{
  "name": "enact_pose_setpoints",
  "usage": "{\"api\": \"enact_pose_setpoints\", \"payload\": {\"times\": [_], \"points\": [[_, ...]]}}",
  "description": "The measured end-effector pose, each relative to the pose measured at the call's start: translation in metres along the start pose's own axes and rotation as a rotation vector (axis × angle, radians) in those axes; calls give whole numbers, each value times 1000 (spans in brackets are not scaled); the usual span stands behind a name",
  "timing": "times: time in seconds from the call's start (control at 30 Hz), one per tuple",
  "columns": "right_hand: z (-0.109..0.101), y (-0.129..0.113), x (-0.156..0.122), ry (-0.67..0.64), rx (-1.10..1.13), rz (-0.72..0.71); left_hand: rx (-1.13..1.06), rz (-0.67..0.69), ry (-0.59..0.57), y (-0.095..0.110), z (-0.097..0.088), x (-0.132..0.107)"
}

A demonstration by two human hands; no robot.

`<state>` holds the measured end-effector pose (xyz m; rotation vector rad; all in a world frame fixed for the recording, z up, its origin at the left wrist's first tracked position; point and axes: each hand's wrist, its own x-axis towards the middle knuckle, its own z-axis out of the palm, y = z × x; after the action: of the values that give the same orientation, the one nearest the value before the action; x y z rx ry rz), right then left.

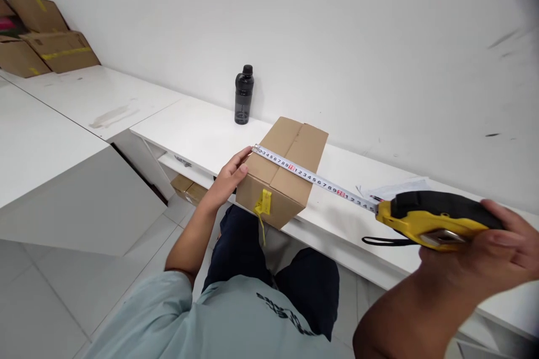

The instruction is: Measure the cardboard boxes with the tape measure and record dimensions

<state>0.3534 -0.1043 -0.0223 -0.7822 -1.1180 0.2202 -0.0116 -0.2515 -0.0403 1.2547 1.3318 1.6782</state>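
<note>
A closed cardboard box sits near the front edge of the white tabletop, with a piece of yellow tape hanging loose on its near side. My left hand grips the box's left edge, thumb by the top edge, fingertips at the end of the metal blade. That measuring blade lies across the top of the box and runs off to the right. My right hand is wrapped around the yellow and black tape measure, held up to the right of the box. A black wrist strap dangles from its case.
Behind the box a black water bottle stands by the wall. Papers and a pen lie behind the tape measure. Several cardboard boxes are piled at the far left. A shelf runs below the tabletop.
</note>
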Motion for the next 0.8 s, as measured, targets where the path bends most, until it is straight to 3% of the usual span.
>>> {"api": "enact_pose_setpoints", "payload": {"times": [0.17, 0.3, 0.5, 0.63, 0.8], "points": [[-1, 5, -2, 15, 53, -16, 40, -64, 73, -1, 6, 3], [-2, 16, -2, 32, 104, 26, 126, -28, 123, -1, 5, 1], [35, 5, -30, -31, 103, 65, 153, 25, 20, -7, 19, 8], [59, -5, -45, -140, 47, -32, 206, 68, 131, -13, 29, 22], [60, -5, -49, -142, 6, -14, 234, 122, 212, -21, 35, 31]]}}
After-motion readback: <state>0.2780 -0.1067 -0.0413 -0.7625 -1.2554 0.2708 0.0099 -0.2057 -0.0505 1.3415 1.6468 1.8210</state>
